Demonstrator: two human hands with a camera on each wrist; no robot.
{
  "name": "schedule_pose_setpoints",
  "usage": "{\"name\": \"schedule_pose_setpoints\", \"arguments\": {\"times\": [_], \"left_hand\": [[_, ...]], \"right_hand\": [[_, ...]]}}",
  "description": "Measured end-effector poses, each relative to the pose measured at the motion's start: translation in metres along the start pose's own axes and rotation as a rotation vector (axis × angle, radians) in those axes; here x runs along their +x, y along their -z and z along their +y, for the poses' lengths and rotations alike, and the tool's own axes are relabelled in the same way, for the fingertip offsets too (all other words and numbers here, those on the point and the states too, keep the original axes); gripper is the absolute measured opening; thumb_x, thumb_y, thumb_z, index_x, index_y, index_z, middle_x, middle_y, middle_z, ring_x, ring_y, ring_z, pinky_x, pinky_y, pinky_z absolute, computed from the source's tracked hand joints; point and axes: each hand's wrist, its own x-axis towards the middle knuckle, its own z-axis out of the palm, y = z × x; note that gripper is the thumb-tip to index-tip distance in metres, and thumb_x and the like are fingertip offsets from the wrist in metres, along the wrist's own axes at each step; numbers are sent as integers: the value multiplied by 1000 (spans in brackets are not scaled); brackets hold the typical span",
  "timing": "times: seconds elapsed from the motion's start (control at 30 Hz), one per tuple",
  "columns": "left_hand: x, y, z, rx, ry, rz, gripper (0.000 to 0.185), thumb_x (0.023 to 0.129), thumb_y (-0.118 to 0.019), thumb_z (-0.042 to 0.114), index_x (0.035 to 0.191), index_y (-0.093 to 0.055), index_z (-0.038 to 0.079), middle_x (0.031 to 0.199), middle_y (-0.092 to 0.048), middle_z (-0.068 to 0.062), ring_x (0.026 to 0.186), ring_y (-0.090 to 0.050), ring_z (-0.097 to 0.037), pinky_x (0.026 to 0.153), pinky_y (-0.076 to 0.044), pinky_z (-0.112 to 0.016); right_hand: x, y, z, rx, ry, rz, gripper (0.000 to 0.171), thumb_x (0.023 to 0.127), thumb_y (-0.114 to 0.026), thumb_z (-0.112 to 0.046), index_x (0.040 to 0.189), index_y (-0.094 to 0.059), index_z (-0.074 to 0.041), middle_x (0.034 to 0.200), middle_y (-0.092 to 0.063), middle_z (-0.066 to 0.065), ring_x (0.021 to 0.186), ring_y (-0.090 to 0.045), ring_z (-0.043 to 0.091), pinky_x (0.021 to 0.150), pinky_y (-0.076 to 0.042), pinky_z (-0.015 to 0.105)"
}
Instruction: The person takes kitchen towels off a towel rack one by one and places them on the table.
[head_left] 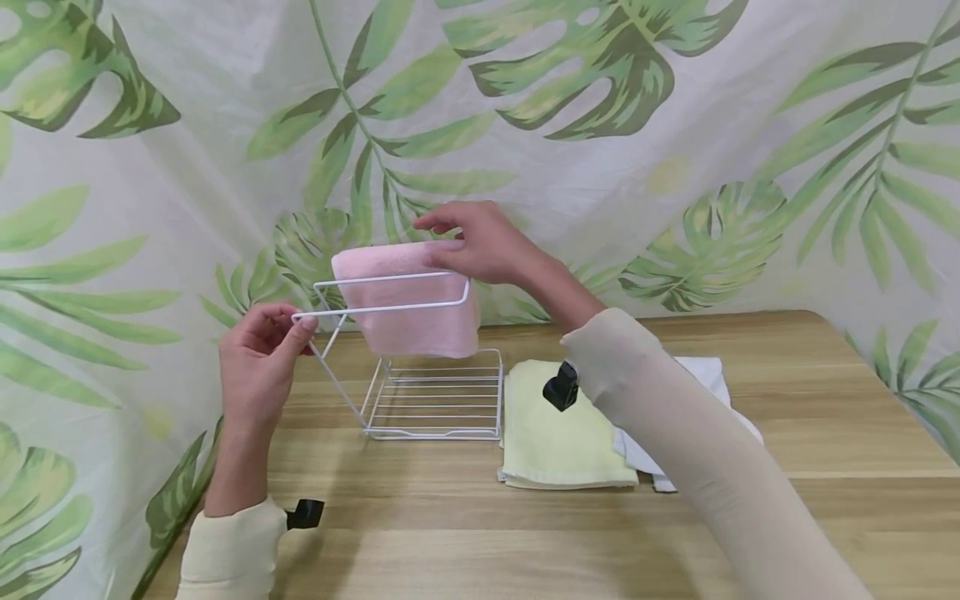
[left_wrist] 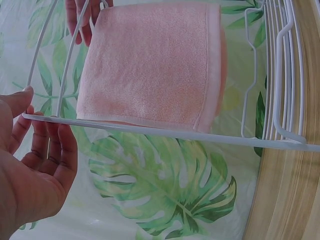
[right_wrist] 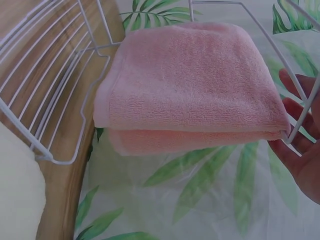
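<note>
A white wire rack stands on the table with a slatted base and raised bars above. A folded pink towel hangs over the raised bars, also filling much of both wrist views. At the rack's upper left corner, my left hand pinches the wire between thumb and fingers. My right hand is over the towel's upper right end. Its thumb touches the cloth near the bar's corner, and its fingers reach out loosely. In the right wrist view, this hand lies around the bar's corner with spread fingers.
To the rack's right lies a folded pale yellow towel. A white cloth lies beside it, partly hidden by my right sleeve. The wooden table meets a leaf-patterned curtain at the back and left.
</note>
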Motion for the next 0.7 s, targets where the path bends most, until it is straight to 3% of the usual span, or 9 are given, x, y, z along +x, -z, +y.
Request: {"name": "schedule_pose_setpoints", "arguments": {"times": [0.2,0.47,0.7], "left_hand": [[1,0,-1,-13,-15,-4,12,96,-76,-3,105,-69,-7,80,-71,0,67,-63,-13,62,-61,-17],[1,0,-1,-3,-17,-6,12,96,-76,-3,105,-69,-8,80,-71,0,67,-63,-13,62,-61,-17],[1,-1,0,-18,-14,-4,12,95,-77,-4,104,-70,-7,79,-71,0,66,-62,-13,61,-60,-17]], "right_hand": [[9,-1,-2,-22,-5,-20,45,99,-75,-23,143,-69,-13,144,-71,5,134,-65,20,113,-56,39],[19,-5,-5,-10,11,-57,47,99,-77,-22,144,-68,-12,143,-72,4,133,-67,19,111,-56,32],[26,-9,-8,0,2,-105,49,99,-79,-23,145,-67,-14,148,-69,5,136,-67,22,115,-55,38]]}}
